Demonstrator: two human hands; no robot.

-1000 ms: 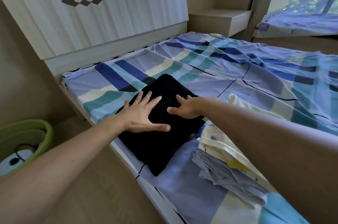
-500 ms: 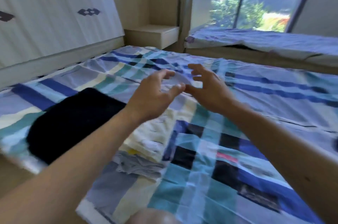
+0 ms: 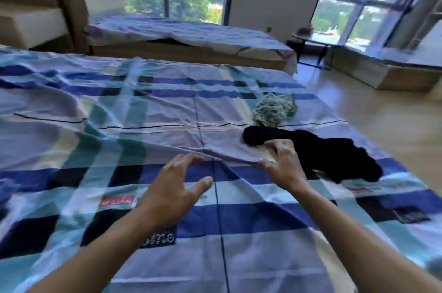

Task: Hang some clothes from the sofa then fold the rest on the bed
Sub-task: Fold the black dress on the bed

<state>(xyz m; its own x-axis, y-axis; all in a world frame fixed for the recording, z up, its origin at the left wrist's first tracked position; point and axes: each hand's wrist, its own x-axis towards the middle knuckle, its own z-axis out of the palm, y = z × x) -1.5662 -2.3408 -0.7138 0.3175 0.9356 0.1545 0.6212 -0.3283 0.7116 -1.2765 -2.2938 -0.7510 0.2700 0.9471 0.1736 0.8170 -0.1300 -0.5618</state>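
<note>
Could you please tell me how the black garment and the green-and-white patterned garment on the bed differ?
The black garment is plain and dark; the patterned garment is mottled green and white. The black garment lies stretched out fairly flat, the patterned garment bunched in a heap. The black garment is beside the right hand; the patterned garment lies farther off. Both lie unfolded on the checked bedsheet.

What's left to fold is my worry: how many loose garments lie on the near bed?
2. A black garment lies by the right hand, near the right edge of the bed; a crumpled green-and-white garment lies just beyond it. Others may be out of frame.
</note>
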